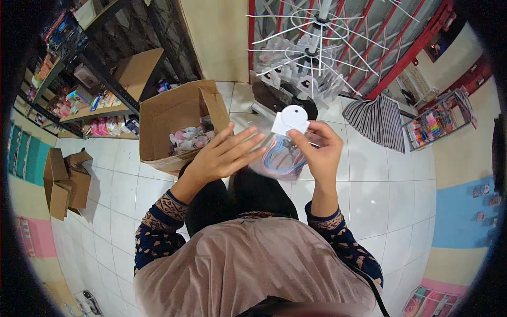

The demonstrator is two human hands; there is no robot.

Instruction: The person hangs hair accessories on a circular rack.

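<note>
My right hand (323,148) grips a white hang card (292,121) with a small hole near its rounded top. Below the card hangs a clear plastic packet (283,160) holding looped pink and blue cords; its outline is partly blurred. My left hand (223,152) is spread with its fingers apart beside the packet, and whether its fingertips touch the plastic I cannot tell. Past the left hand stands an open cardboard box (158,123) with several small bagged items (190,138) inside. Ahead rises a white display rack (313,49) with radiating wire hooks, several bagged goods hanging on its lower tier.
A black-framed shelf (107,85) stocked with packaged goods stands at the left. On the tiled floor (368,206) sits another cardboard box (69,184). To the right are a striped grey mat (378,123) and a wire basket (439,119) of colourful items. A red folding gate (364,43) spans behind the rack.
</note>
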